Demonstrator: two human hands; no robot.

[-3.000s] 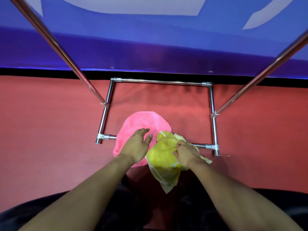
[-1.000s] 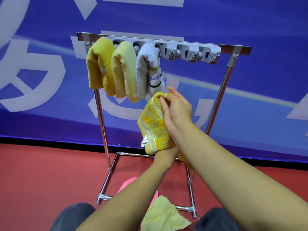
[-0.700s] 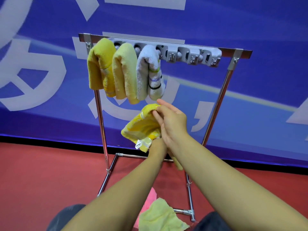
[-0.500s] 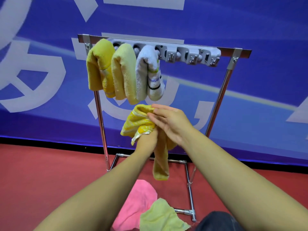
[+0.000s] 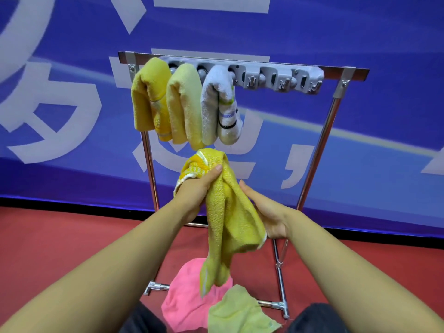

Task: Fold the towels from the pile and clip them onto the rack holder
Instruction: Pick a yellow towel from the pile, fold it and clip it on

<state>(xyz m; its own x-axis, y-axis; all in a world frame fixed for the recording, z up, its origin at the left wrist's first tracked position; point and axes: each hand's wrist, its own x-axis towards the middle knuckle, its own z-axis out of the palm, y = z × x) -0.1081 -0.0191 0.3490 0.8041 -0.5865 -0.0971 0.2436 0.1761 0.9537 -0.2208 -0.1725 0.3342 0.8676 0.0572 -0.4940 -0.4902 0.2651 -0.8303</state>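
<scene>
Yellow towel [image 5: 225, 212] hung long-axis vertical below the rack's clip holder [image 5: 271, 78], left hand [image 5: 194, 191] pinching its bunched top, right hand [image 5: 266, 212] beside the drape, fingers apparently loose, partly hidden. Free clips sat up-right of left hand.

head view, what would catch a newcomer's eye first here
A crumpled yellow terry towel hangs mid-frame, its top in the grip of the left hand, the right hand at its side. Behind, a chrome rack carries three folded towels clipped at the left of its grey holder bar. A pink cloth lies on the red floor.
</scene>
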